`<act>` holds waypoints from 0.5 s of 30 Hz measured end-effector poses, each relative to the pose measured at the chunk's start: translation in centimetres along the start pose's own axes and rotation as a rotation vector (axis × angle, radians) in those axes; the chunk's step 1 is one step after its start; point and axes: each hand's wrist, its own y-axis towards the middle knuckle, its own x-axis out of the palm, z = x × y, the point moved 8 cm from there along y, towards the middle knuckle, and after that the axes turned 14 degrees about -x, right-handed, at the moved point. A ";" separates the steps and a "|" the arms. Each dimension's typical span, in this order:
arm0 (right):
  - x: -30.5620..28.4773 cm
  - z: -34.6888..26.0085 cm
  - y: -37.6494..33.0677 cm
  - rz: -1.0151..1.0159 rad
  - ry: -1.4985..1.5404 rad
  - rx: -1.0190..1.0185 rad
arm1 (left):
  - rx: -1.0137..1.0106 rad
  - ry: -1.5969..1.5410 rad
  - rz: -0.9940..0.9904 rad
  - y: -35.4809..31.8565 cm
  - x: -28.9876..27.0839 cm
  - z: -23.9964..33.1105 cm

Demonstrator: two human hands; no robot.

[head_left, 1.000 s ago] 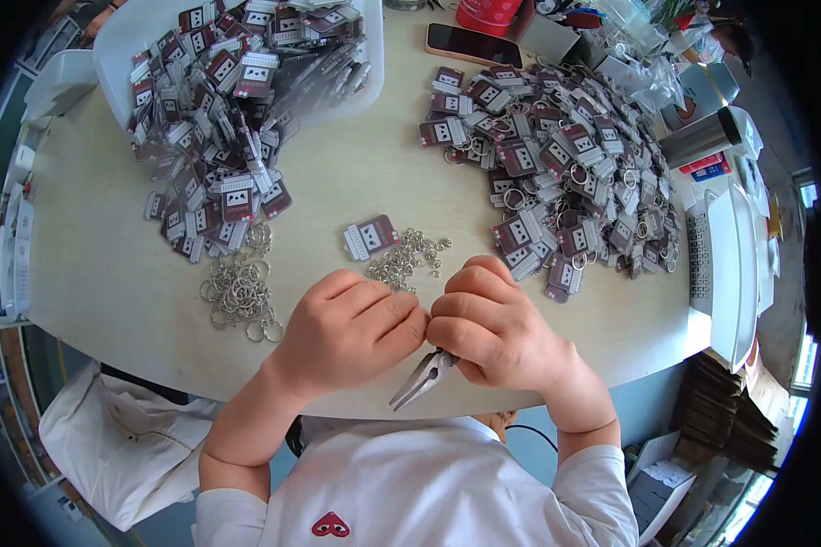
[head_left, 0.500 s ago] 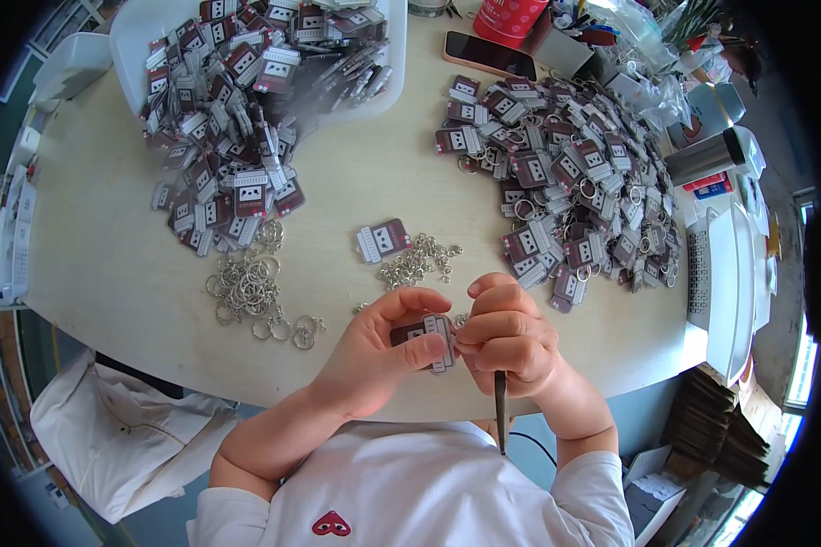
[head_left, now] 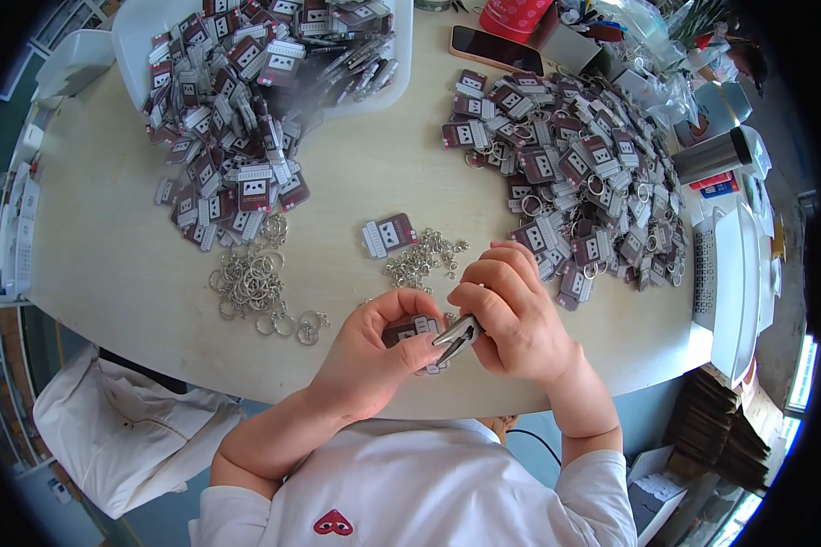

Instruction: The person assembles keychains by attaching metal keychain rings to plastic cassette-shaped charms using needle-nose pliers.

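Observation:
My left hand point(head_left: 372, 357) pinches a flat dark-red and clear plastic charm point(head_left: 401, 330) between thumb and fingers, just over the table's near edge. Closed round a pair of pliers point(head_left: 457, 335), my right hand point(head_left: 517, 314) holds their metal jaws at the charm's edge, by my left thumb tip. Whether the jaws grip a ring there is hidden. Beyond my hands lie a single charm point(head_left: 389, 234) and a small heap of little metal rings point(head_left: 421, 258). Larger split rings point(head_left: 248, 281) are piled to the left.
A white tub point(head_left: 401, 77) at the far left spills loose charms point(head_left: 214, 182) onto the table. Charms with rings attached point(head_left: 579, 169) form a big heap at the right. Behind it lie a phone point(head_left: 495, 50) and a red cup point(head_left: 513, 16); a steel tumbler point(head_left: 707, 158) lies farther right.
My right hand has turned so that the pliers' jaws, which pointed down toward my body, now point left to the charm. My left hand still holds the charm, nearly in place.

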 end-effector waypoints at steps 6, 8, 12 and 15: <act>0.1 -0.4 0.3 -0.067 -0.006 -0.029 | 0.004 -0.010 -0.003 -0.1 0.2 0.1; -0.2 -0.4 0.2 -0.034 -0.048 -0.018 | 0.003 -0.005 0.006 -0.1 0.2 0.0; -0.1 -0.3 -0.1 -0.021 -0.066 -0.013 | 0.039 -0.076 -0.029 -0.1 0.3 0.2; 0.0 -0.3 -0.1 -0.010 -0.114 0.010 | 0.032 -0.088 -0.018 -0.2 0.6 0.2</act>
